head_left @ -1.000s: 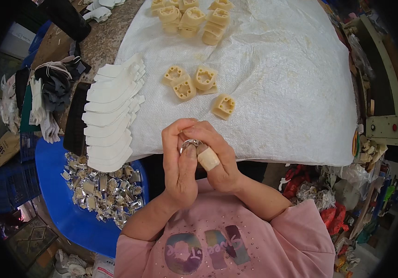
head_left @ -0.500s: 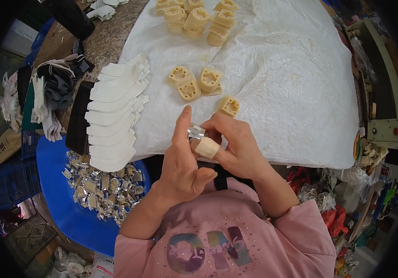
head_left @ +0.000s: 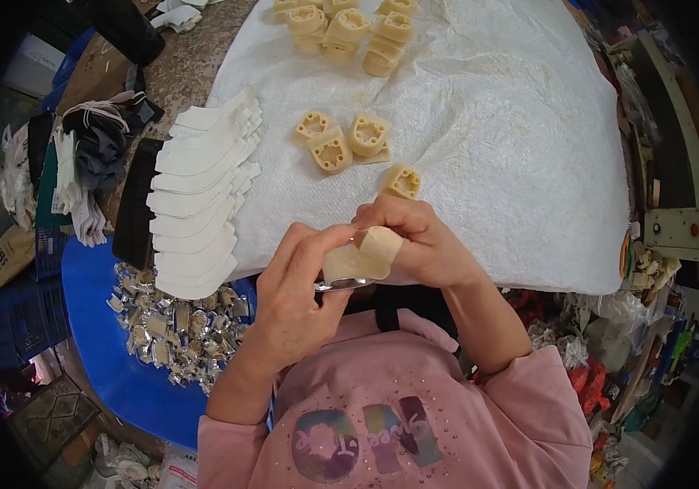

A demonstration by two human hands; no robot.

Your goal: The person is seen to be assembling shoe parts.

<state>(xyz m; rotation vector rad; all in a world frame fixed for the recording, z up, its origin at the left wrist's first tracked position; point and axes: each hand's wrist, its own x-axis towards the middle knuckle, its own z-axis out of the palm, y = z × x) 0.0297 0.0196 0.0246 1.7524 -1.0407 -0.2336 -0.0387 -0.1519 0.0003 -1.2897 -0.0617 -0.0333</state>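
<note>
Both hands hold one small cream-and-silver piece [head_left: 348,265] in front of my chest, near the table's front edge. Its pale curved face is turned up, and a shiny silver rim shows along the lower side. My left hand [head_left: 288,297] is closed on it, fingers over the top and thumb beneath. My right hand [head_left: 427,244] pinches its upper right side, fingers curled. A pale wrap [head_left: 383,242] appears to go round the right thumb. Just beyond the right hand stands a hollow cream block [head_left: 402,181] with small holes; several like it form a cluster [head_left: 331,149] farther off.
A white woven sheet [head_left: 520,163] covers the table. White curved cutouts [head_left: 195,224] overlap in a row at left. Below them, a blue tub [head_left: 93,326] holds many silver-and-cream pieces [head_left: 174,326]. More cream blocks [head_left: 345,33] are stacked at the far edge. A machine frame [head_left: 679,228] stands at right.
The piece has been turned from its silver side to its pale face. My left fingers, stretched out before, have closed round it. The right hand has shifted slightly.
</note>
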